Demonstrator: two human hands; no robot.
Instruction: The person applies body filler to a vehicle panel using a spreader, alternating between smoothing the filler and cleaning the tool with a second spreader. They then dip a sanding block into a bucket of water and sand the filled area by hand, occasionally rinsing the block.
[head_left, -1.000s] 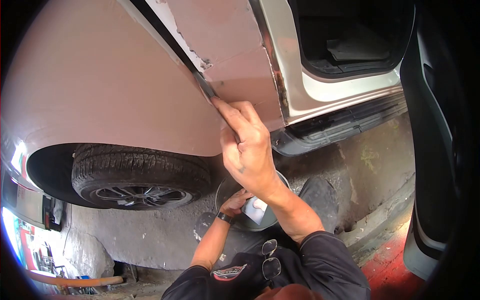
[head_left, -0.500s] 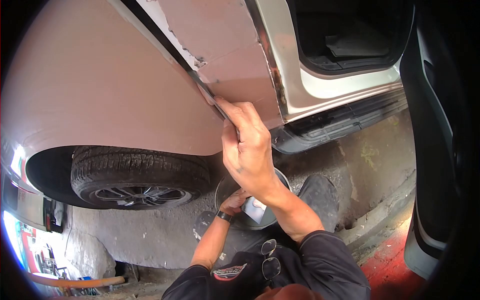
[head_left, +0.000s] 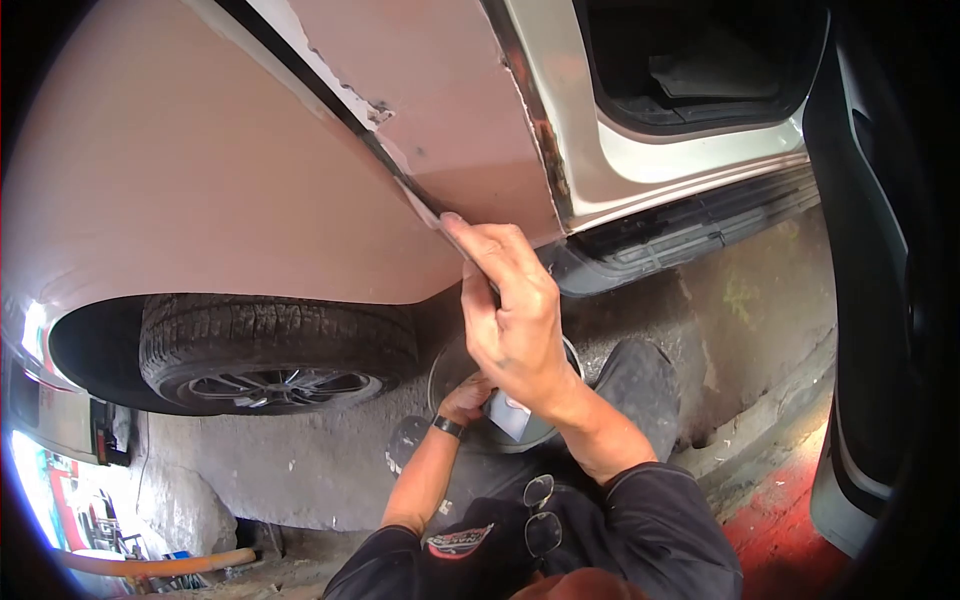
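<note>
My right hand (head_left: 515,310) is closed around a thin dark putty spreader (head_left: 480,265), seen nearly edge-on. Its fingertips are at the lower end of the gap between the pinkish-brown fender (head_left: 250,190) and the similarly coloured panel (head_left: 470,120) behind it. A pale strip of filler (head_left: 422,208) runs along the fender's edge just above the fingers. Lower down, my left hand (head_left: 465,400) grips a light flat plate (head_left: 508,420) over a round bucket (head_left: 433,375) between my knees. My right forearm hides part of the plate and bucket.
Below the fender is a wheel (head_left: 280,355) in its arch. A black side step (head_left: 690,235) runs under the white door frame (head_left: 640,180). The open door (head_left: 870,280) stands at the right. An orange pipe (head_left: 170,565) lies at lower left.
My right hand has slid slightly down and right along the panel edge with the spreader, uncovering more of the pale strip. My left hand has stayed almost in place with the plate.
</note>
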